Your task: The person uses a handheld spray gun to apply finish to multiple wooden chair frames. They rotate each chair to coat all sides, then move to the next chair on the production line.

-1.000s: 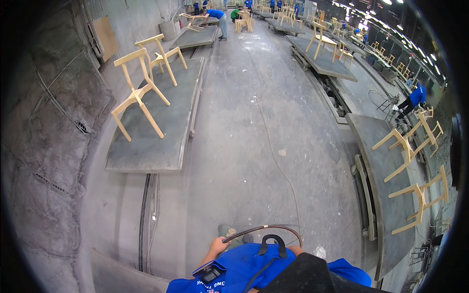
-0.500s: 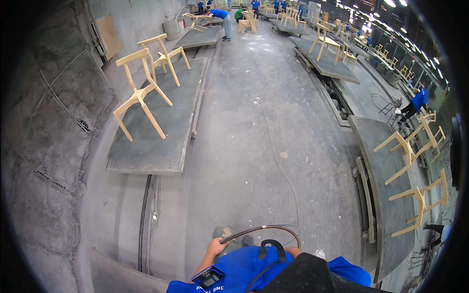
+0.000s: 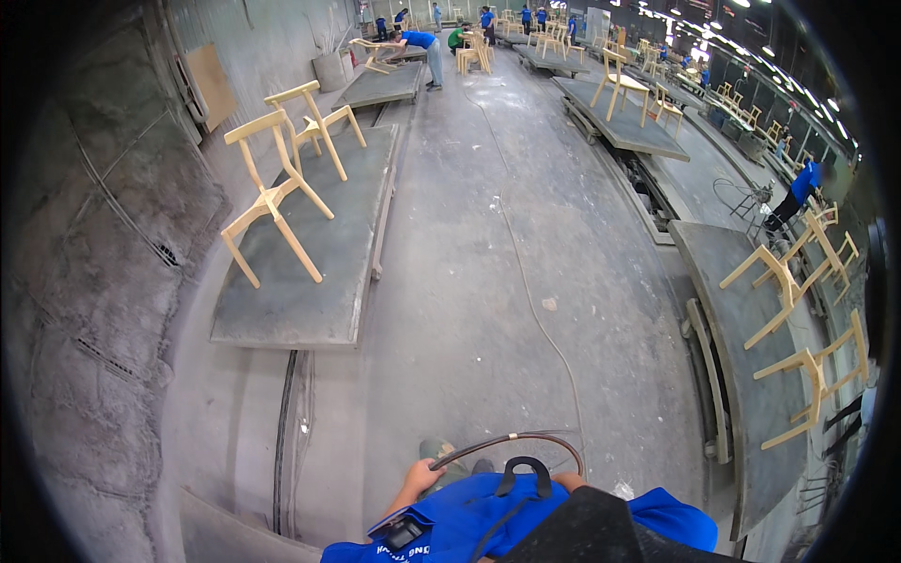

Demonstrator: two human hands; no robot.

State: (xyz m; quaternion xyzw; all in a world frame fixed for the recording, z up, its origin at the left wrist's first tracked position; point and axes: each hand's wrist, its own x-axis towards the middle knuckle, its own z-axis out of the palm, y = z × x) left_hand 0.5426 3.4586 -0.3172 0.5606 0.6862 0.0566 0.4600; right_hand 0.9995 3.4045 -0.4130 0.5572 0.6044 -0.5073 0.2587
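Observation:
My left hand (image 3: pixel 421 476) is at the bottom of the view, just above my blue shirt, with its fingers closed around one end of a dark hose (image 3: pixel 511 439). The hose bows up and over to the right, in front of my chest. Only a sliver of my right hand (image 3: pixel 567 482) shows at the hose's other end, and its grip is hidden by my shirt and a black strap. A thin line (image 3: pixel 530 300) runs from the hose away across the concrete floor.
A low grey platform (image 3: pixel 310 300) on the left bears two pale wooden chair frames (image 3: pixel 272 202). A platform (image 3: pixel 751 310) on the right bears more chair frames (image 3: pixel 786 281). Rails (image 3: pixel 286 422) cross the floor at lower left. People in blue (image 3: pixel 430 52) work far ahead.
The view has moved slightly forward along the aisle. My left hand keeps its hold on the hose, which stays bowed in front of me.

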